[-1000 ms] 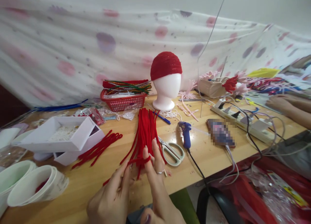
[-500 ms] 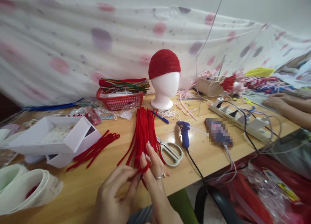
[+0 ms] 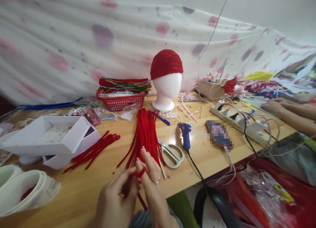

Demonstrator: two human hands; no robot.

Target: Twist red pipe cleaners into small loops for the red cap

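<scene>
A red chenille stem (image 3: 141,173) is bent round my right thumb, and its loose tail hangs below between my hands. My left hand (image 3: 117,196) pinches the stem at the loop with thumb and forefinger. My right hand (image 3: 151,177), with a ring on one finger, is closed on the same stem, fingers pointing up. Just beyond the fingertips lies a thick bundle of red chenille stems (image 3: 145,129). Scissors (image 3: 172,156) with pale handles rest to its right, with a thin stick (image 3: 162,165) near them. Several looped red stems (image 3: 95,150) lie to the left.
A white mannequin head (image 3: 166,89) wears a red wrapped cap. Behind the bundle stands a red basket (image 3: 123,102). White box trays (image 3: 74,135) and tubs (image 3: 46,191) occupy the left. Rightward are a blue glue gun (image 3: 186,137), a power strip (image 3: 232,121) and another person's arms (image 3: 291,114).
The view has shifted slightly. Both hands stay on the red stem, a little lower and closer together at the loop. More of its tail now shows hanging below.
</scene>
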